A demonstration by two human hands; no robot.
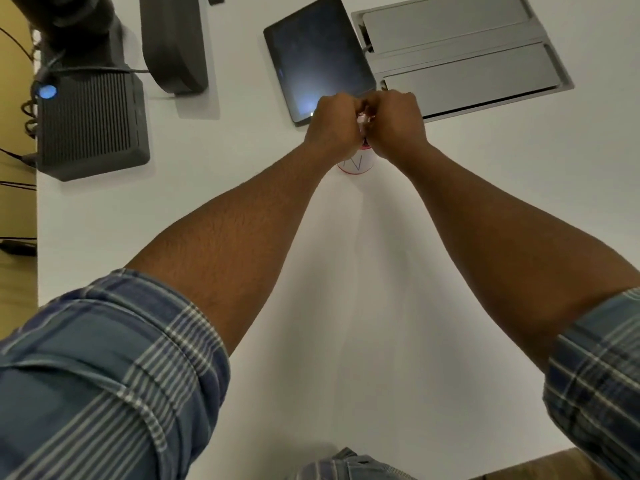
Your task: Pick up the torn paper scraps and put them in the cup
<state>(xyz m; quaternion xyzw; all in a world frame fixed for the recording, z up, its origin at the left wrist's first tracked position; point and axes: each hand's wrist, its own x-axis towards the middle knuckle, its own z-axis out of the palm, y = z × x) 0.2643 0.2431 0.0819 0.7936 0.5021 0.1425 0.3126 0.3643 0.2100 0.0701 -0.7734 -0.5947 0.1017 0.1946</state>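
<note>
A white paper cup (357, 163) with a red rim and blue marks stands on the white table, mostly hidden under my wrists. My left hand (332, 124) and my right hand (394, 124) are pressed together directly above the cup, fingers curled. Between the fingertips a small pale paper scrap (364, 117) shows. Both hands seem to pinch it, though most of the scrap is hidden. No other scraps are visible on the table.
A dark tablet (317, 53) lies just beyond my hands. A grey cable hatch (460, 53) is set into the table at the back right. At the left stand a dark ribbed box with a blue light (91, 123) and a dark stand (173, 43).
</note>
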